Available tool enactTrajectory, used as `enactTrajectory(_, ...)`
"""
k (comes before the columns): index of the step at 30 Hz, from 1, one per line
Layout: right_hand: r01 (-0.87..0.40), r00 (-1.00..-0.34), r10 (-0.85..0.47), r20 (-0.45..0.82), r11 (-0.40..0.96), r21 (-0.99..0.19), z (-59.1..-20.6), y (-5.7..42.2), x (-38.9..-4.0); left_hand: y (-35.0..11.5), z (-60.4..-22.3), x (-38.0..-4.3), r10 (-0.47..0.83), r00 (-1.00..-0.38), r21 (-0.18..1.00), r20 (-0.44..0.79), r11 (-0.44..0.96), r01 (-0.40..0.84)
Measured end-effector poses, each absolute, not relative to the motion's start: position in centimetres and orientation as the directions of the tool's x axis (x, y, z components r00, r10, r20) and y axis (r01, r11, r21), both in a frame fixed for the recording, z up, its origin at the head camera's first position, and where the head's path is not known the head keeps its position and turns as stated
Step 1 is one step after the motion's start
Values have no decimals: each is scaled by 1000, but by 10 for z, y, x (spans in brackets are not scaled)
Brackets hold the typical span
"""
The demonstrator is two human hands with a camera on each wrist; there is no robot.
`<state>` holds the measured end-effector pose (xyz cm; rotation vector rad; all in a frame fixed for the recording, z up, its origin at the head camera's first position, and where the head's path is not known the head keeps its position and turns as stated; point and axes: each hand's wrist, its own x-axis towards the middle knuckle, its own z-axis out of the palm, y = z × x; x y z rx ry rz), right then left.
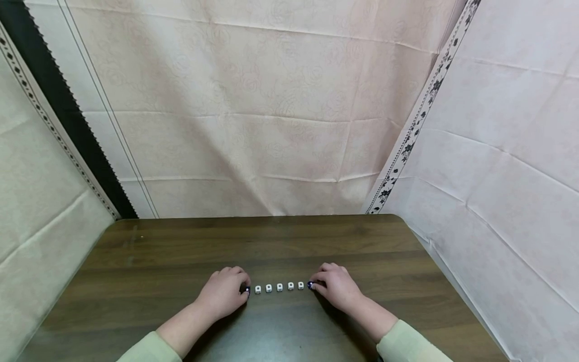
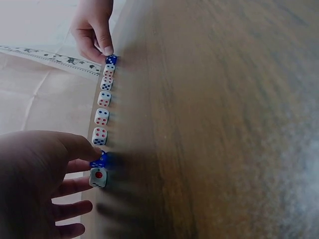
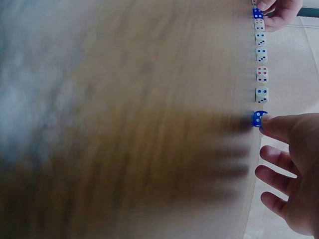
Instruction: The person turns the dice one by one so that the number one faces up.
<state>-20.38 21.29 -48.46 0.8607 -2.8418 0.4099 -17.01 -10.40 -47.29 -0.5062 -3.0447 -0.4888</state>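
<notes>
Several small white dice (image 1: 279, 287) with pips form a straight row on the wooden table. At the row's left end my left hand (image 1: 224, 292) pinches a blue die (image 2: 98, 160) between thumb and finger. Just outside that one stands a white die with a single red pip (image 2: 98, 178), which my hand hides in the head view. My right hand (image 1: 336, 286) pinches another blue die (image 3: 258, 118) at the right end, its other fingers spread away from the row. Narrow gaps separate the white dice in the head view.
The brown wooden table (image 1: 253, 246) has rounded far corners. Pale patterned cloth (image 1: 271, 125) hangs behind it, and white cloth (image 1: 506, 151) with a floral border covers the right side. A dark strip (image 1: 68, 105) runs down the left cloth.
</notes>
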Motion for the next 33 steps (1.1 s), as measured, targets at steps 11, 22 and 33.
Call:
enactTrajectory(11,-567,-823,-528,212,793,-225,-484,212,-204,-104,-473,-170,309,-950,301,51,902,310)
enactTrajectory(22,-569,-820,-528,223,794,-214,-485,213,-203,-106,-477,-169,316,-946,285,71,903,323)
enactTrajectory(33,-565,-824,-527,210,791,-233,-483,214,-202,-118,-470,-160,306,-950,307,64,900,311)
